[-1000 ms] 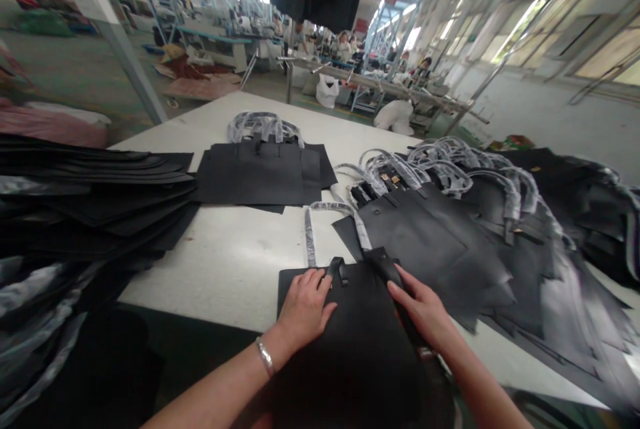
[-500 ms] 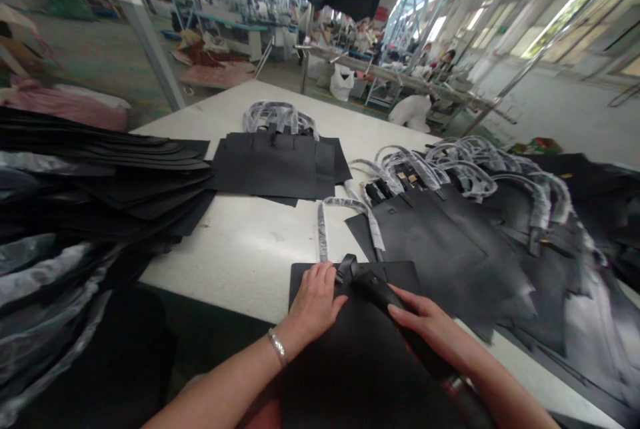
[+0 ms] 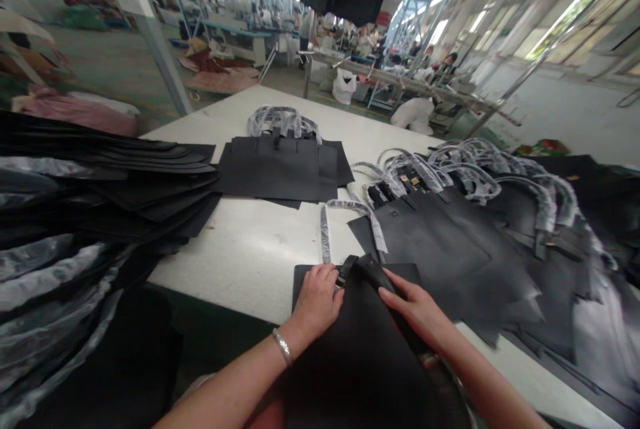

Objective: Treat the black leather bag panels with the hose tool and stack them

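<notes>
A black bag panel (image 3: 360, 349) lies before me at the table's near edge, its handle (image 3: 326, 236) wrapped in clear plastic and standing up from the top edge. My left hand (image 3: 319, 296) is closed at that top edge, with thumb and fingers pinching a short black strap (image 3: 349, 262). In my right hand (image 3: 415, 302) is a long black handheld tool (image 3: 377, 274), its front end against the strap. The tool's exact kind cannot be made out. Its rear end, with a shiny band, runs down below my right wrist.
Black bag pieces with plastic-wrapped handles lie in a pile on the right (image 3: 430, 236) and in a smaller stack (image 3: 275, 169) farther back. Another tall stack (image 3: 190, 182) fills the left. They rest on a white table (image 3: 240, 249). A metal post (image 3: 155, 49) stands beyond it.
My right hand has brought the tool's front end slightly up and left, closer to the strap. My left fingers have closed more tightly on the strap. The view has shifted slightly.
</notes>
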A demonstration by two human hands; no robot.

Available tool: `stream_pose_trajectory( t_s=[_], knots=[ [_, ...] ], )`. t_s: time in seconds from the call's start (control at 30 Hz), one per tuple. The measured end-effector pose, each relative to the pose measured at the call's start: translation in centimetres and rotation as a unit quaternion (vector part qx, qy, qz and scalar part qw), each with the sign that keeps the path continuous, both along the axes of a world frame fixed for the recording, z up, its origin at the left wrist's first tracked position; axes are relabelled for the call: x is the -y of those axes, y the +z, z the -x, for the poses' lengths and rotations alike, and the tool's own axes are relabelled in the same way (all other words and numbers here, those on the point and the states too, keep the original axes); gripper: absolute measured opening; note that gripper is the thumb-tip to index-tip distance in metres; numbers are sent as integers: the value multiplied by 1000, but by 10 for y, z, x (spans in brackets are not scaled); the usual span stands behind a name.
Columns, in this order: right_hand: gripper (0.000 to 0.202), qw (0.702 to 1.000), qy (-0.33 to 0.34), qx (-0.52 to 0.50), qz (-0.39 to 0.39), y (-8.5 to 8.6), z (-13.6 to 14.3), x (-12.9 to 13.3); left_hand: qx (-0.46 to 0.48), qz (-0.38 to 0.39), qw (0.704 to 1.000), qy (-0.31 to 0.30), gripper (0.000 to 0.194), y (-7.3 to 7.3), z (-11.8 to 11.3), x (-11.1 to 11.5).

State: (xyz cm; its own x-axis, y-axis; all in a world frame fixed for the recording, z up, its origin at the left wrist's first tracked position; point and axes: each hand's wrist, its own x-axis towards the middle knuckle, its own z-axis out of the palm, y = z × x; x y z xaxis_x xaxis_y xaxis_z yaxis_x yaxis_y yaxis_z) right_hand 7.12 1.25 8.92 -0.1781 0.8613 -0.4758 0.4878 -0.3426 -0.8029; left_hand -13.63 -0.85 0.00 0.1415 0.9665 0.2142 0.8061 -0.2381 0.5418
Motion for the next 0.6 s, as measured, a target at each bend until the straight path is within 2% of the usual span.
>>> stream_pose_trajectory(
  t_s=[0.17, 0.33, 0.4, 0.47, 0.53, 0.6],
  knots=[
    [64, 998, -5, 24, -56, -1, -23, 17, -66, 9, 998, -21, 18, 10, 0, -13],
    [69, 998, -32, 25, -42, -1, -34, 41, -95, 91, 990, -43, 18, 36, 26, -64],
    [71, 999, -30, 20, -20, -2, -31, 47, -94, 52, 994, -27, 20, 49, 40, -86],
    [71, 1000, -10, 20, -10, -1, -25, 49, -81, -28, 996, 41, 26, 58, 50, -98],
    [68, 1000, 19, 22, -8, 0, -18, 49, -43, -69, 991, 105, 26, 60, 54, -94],
    [66, 999, 48, 16, 4, 3, -10, 46, 3, -33, 994, 103, 16, 52, 52, -75]
  ],
)
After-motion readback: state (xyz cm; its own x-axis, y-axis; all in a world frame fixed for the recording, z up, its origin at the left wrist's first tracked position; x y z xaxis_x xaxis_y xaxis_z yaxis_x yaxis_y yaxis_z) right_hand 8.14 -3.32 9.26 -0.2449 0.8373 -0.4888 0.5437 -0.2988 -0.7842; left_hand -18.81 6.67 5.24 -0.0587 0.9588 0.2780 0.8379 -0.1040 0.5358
